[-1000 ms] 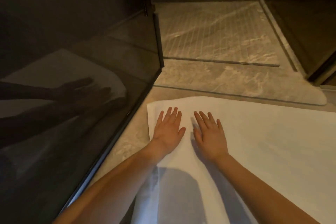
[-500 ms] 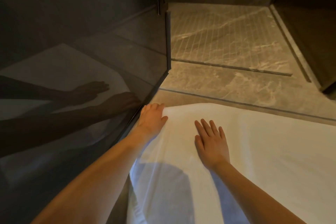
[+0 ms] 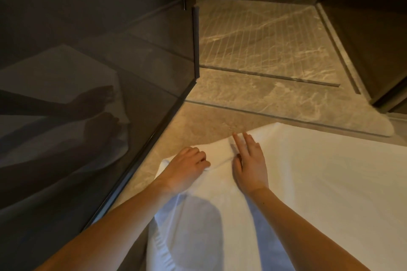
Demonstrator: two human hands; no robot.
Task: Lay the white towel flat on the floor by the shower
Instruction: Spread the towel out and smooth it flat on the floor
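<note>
white towel [image 3: 319, 182], marble floor [image 3: 253, 103], glass panel [image 3: 88, 72]

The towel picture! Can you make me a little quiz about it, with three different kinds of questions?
1. True or false: the white towel lies on the floor beside the dark glass panel.
2. Which hand has its fingers curled into the cloth? A) left hand B) right hand
3. Fill in: the towel's far left corner looks ____, not flat.

Key: 1 true; 2 A; 3 bunched.
</note>
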